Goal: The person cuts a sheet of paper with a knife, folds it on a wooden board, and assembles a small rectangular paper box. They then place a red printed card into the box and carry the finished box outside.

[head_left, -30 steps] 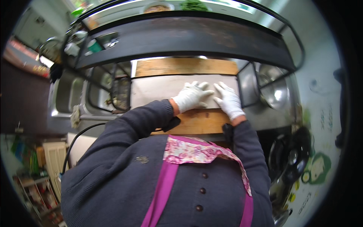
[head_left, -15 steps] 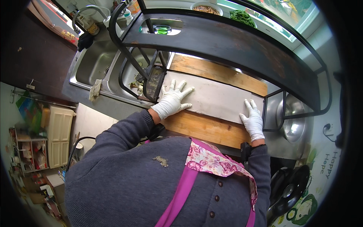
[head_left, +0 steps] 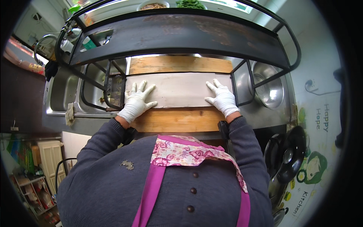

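Far left: curved faucet (head_left: 46, 36) behind stainless double sink (head_left: 55, 112), beige rag (head_left: 70, 114) draped over near rim. Right basin partly screened by bars; small scraps inside, too indistinct to name.

Next, open-framed black metal rack (head_left: 181, 34), rust-brown patches on upper shelf, standing over grey desk (head_left: 85, 123). Low between its side frames: pale grey panel (head_left: 179, 90), rectangular, lying flat, long side crosswise. Bare wooden boarding (head_left: 177, 120) along near edge and again along far edge.

At panel's left end, left hand (head_left: 137, 103), white-gloved, back upward, fingers (head_left: 150, 89) spread wide, nothing gripped. Beyond rack, by window: heap of brown food pieces (head_left: 153, 6), then green vegetables (head_left: 190, 4). At panel's right end, well apart from left hand: right hand (head_left: 223, 99), likewise gloved, fingers (head_left: 217, 82) fanned open against surface, nothing gripped.

Just right of rack: stainless bowl (head_left: 280, 94), partly behind bars. Lower right: black wok (head_left: 298, 142), ladle (head_left: 287, 156) inside.
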Tool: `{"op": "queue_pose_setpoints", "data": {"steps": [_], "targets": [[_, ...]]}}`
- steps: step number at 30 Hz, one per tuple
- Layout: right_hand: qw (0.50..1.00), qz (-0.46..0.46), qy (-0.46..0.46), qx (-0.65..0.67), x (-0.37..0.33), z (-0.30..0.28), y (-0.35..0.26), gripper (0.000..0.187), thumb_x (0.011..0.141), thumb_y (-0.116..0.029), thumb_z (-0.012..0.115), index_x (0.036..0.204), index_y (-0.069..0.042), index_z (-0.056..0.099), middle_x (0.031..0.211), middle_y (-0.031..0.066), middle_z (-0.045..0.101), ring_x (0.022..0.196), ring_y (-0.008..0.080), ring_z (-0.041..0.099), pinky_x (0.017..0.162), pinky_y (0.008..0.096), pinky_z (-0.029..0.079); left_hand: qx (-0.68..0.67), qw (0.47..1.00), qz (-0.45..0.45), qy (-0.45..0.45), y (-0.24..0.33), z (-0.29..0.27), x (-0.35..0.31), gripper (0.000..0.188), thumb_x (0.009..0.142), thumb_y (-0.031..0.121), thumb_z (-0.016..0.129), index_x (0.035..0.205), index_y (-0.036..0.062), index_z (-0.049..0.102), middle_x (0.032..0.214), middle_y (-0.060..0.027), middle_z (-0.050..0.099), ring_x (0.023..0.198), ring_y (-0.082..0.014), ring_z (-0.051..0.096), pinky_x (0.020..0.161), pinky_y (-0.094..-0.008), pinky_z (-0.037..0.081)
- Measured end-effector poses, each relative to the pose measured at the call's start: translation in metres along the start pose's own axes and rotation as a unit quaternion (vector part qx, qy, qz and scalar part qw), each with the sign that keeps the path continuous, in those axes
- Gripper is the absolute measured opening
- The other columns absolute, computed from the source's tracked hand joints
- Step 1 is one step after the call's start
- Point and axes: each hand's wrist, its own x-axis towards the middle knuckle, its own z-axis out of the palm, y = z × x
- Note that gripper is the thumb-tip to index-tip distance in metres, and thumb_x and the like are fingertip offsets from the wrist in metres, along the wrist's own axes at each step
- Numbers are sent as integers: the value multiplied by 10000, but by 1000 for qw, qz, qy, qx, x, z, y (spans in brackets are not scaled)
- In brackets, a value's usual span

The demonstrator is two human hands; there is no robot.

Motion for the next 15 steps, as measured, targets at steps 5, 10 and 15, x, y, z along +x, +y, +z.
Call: {"op": "queue_pose_setpoints", "data": {"steps": [5, 10, 15], "targets": [[1000, -4, -6, -9, 0, 1, 3, 714, 816, -429, 729, 1458, -243, 477, 1536, 121, 407, 1297, 324, 496, 1071, 384, 429, 12, 1000, -1, -3, 3, -3, -1, 748, 832, 541, 703, 1490, 357, 399, 1605, -125, 279, 1464, -429, 228, 1111, -679, 220], [1000, -6, -10, -25, 2, 3, 2, 713, 816, -429, 729, 1454, -234, 479, 1538, 119, 402, 1283, 338, 498, 1064, 388, 435, 27, 999, 43, 4, 14, -21, 10, 666, 846, 420, 710, 1434, 210, 481, 1497, -165, 415, 1348, -419, 409, 1058, -543, 377], [1000, -2, -17, -16, 2, 3, 2, 733, 804, -422, 743, 1459, -237, 471, 1540, 117, 398, 1292, 332, 490, 1063, 389, 437, -114, 947, 294, 64, 84, -13, 55, 438, 911, 197, 626, 1333, 103, 559, 1286, -172, 586, 1150, -370, 576, 976, -432, 481]]}}
